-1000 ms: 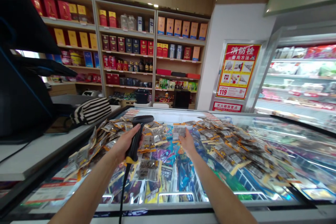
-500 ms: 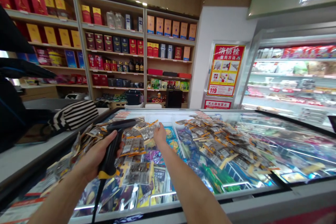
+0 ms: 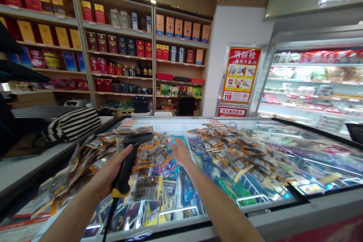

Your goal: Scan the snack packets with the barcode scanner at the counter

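Observation:
My left hand is wrapped round the grip of a black and yellow barcode scanner. The scanner's head points right over the glass top, and its cable hangs down below my hand. To the right of it, my right hand hovers over the glass with fingers apart and nothing visible in them. Flat clear packets with orange edges lie just left of that hand. Another such packet rests face up below the scanner, nearer to me.
A glass-topped freezer spans the front, with bagged goods in wire baskets beneath. A second heap of packets spreads to the right. A striped bag sits on the left counter. Shelves of boxes and a lit chiller stand behind.
My right hand has let go of a packet among the pile and drawn slightly back. The left hand keeps hold of the scanner; the view has turned slightly right.

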A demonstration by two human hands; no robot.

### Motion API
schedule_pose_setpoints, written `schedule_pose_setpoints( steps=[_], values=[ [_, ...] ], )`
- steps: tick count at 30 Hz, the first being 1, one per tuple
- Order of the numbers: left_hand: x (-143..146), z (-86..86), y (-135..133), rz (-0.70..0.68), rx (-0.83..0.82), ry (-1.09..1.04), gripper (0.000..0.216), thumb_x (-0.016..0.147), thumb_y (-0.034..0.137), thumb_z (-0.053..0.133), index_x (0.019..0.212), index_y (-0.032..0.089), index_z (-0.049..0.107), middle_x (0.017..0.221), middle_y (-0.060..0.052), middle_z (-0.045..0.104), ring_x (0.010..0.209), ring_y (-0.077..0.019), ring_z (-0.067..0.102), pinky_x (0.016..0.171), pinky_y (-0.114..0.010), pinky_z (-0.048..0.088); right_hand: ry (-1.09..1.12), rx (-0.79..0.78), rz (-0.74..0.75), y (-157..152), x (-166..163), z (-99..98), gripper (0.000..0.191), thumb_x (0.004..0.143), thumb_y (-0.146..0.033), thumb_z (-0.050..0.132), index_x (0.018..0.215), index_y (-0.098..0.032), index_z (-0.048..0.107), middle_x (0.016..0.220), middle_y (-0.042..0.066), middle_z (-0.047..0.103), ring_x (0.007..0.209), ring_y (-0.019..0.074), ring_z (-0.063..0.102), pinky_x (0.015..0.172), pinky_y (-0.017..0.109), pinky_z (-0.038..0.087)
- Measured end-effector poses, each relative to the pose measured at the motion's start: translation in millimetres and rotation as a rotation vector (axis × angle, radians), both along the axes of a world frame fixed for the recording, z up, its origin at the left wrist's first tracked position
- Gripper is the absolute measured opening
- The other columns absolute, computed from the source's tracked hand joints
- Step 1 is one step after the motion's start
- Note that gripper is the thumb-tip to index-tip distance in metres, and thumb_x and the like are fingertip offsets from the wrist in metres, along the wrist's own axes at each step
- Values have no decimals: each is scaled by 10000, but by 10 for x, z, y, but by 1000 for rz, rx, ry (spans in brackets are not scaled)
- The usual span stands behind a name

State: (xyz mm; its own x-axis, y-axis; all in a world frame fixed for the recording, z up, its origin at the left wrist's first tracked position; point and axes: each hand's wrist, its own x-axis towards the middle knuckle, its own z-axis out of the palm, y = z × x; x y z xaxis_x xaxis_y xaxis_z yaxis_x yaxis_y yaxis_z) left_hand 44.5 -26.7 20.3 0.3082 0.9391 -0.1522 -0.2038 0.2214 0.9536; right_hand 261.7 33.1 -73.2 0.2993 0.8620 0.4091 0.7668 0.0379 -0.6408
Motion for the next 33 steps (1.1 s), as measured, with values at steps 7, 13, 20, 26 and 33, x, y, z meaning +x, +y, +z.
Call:
schedule_pose_setpoints(
  steps=[7,13,20,26,33],
  values=[
    [111,-109,27,-38,0,-30,178,695,314,502,730,139,506,520,-1,542,392,-74,478,373,-176,394,-192,148,-426,-680,1326,20,327,700,-257,435,1005,-185,529,1138,125,466,1083,275,356,870,461,236],
    [157,-106,-34,-57,25,22,256,672,373,514,616,124,504,499,-5,525,372,-70,458,352,-176,376,-235,-104,-630,-642,1688,160,345,700,-374,416,920,-152,564,900,178,586,899,306,500,741,489,314],
    [167,-106,-64,-96,41,8,253,675,389,509,674,136,510,523,0,535,384,-59,463,378,-161,371,-194,-232,-453,-566,1732,167,170,541,-260,564,656,-138,592,729,169,622,740,293,568,623,375,383],
    [248,-80,-140,-198,-23,-16,261,674,393,507,694,133,520,547,-12,549,402,-71,477,389,-175,377,62,53,-273,-482,1378,90,161,585,-227,488,722,-177,554,712,66,623,706,215,566,619,304,393],
    [312,-34,-253,-360,6,-40,283,682,422,482,698,140,508,548,3,535,407,-68,460,393,-182,351,551,224,36,-273,842,-132,130,548,-215,525,673,-178,516,673,28,618,660,193,564,631,314,415]
  ],
)
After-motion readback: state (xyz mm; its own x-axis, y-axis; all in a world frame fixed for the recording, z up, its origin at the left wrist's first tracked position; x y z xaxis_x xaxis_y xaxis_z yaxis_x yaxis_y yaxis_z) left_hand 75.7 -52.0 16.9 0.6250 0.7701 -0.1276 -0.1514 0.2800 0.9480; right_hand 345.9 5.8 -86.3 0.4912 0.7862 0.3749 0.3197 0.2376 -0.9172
